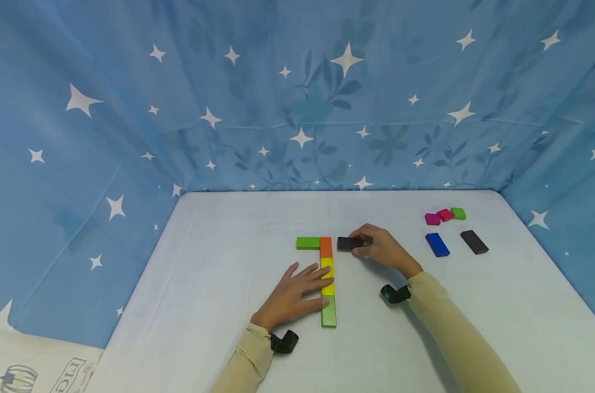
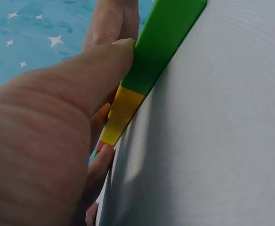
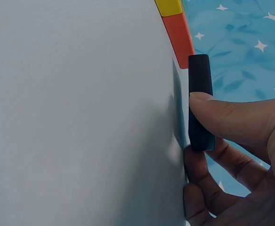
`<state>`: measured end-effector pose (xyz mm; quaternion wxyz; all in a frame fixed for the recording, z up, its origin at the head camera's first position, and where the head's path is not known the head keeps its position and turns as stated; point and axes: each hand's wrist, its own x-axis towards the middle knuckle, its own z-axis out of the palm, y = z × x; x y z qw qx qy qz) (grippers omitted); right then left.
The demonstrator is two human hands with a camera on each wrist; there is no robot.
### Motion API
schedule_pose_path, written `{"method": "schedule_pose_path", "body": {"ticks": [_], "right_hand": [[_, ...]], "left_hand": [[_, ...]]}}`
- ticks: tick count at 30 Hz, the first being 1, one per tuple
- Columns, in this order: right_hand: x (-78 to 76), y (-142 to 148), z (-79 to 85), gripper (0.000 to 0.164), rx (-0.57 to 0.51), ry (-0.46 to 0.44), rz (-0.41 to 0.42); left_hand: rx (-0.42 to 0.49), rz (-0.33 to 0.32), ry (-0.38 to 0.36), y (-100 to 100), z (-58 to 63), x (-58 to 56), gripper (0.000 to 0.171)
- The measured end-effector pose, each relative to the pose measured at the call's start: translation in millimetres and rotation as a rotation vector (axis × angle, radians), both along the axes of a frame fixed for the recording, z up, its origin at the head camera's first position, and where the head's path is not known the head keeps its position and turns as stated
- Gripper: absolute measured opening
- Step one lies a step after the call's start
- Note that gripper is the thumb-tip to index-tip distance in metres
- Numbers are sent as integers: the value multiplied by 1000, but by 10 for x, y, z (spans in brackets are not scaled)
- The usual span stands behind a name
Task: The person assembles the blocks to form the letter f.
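My right hand [image 1: 383,248] pinches a black block [image 1: 347,244] between thumb and fingers, just right of the orange block [image 1: 326,247]. In the right wrist view, the thumb lies along the black block [image 3: 200,80], whose far end is close to the orange block [image 3: 179,40]. My left hand [image 1: 293,295] is spread over the column, its fingertips on the yellow block [image 1: 328,286] and its thumb at the light green block [image 1: 329,316]. A bright green block [image 1: 307,243] lies sideways at the orange block's left. The left wrist view shows the thumb tip against the green block [image 2: 163,44].
At the right of the white table [image 1: 219,245] lie a blue block [image 1: 437,245] and another black block [image 1: 474,242]. Behind them sit small magenta [image 1: 432,219], red [image 1: 445,215] and green [image 1: 458,213] blocks. A starry blue curtain [image 1: 258,87] borders the table.
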<state>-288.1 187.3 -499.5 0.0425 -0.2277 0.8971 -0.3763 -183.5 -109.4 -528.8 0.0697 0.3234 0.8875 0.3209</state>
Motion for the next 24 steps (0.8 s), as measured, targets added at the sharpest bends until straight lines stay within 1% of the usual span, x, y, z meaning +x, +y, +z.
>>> {"method": "schedule_pose_path", "body": {"ticks": [9,16,24], "right_hand": [[-72,-85,8,30,18,-4,0],[-87,-104,-13,30,23,12,18],[-96,-128,2,31,35,9,20]], "left_hand": [[-11,-6,11,-7,19,2,56],[-10,-7,17,-9,21,-1,56],[2,-11,43,-10,7,-3,55]]}}
